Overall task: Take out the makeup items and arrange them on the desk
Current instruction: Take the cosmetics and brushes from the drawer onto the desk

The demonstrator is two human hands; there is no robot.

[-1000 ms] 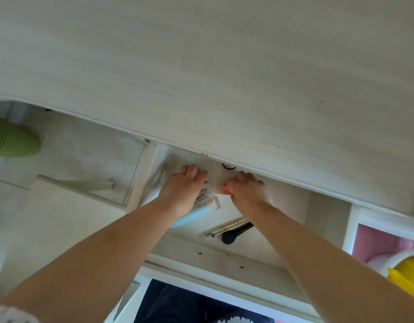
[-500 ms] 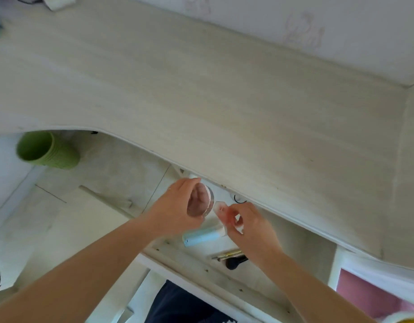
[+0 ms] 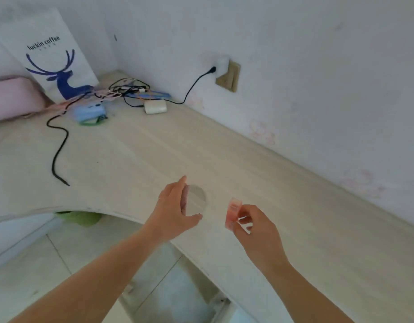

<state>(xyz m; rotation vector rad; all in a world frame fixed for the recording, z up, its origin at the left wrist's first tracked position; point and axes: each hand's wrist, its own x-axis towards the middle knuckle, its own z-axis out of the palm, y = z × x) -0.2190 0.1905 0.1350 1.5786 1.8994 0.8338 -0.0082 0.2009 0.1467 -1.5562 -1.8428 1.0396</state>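
Both hands over the front edge of the desk [image 3: 224,145], each carrying 1 makeup item. The left hand [image 3: 172,212] has thumb and fingers closed around the rim of a round clear compact [image 3: 196,201], held on edge so its flat face can be lowered onto the wood. The right hand [image 3: 255,226] pinches a small pink case [image 3: 233,213] by its end, just beside the compact. Cables [image 3: 131,90] crowd the far left corner, leaving the middle open.
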